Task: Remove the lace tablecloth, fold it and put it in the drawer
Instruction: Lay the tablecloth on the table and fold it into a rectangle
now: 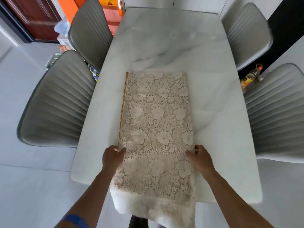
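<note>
**Folding the lace cloth on the desk**

The fingers of the left hand [113, 156] curl around the left long edge of the lace tablecloth [156, 122], with the thumb lying on top of the lace. The fingers of the right hand [199, 156] pinch the right long edge in the same way, thumb on top. Both hands hold the cloth at about the same height, a little in from the near end.

The cloth is already folded into a long narrow strip. It lies flat along the middle of the white marble desk [222, 112], and its near end hangs over the desk edge toward the person. An orange trim runs along its left side.

Four grey ribbed chairs [57, 102] stand around the desk, two on each side. No drawer is visible from here.

The next fold is probably across the length. To do it well, I think both hands should lift together and keep the two edges parallel, so the layers do not slide. The hanging end should come up on the desk first, because lace stretches easily.
</note>
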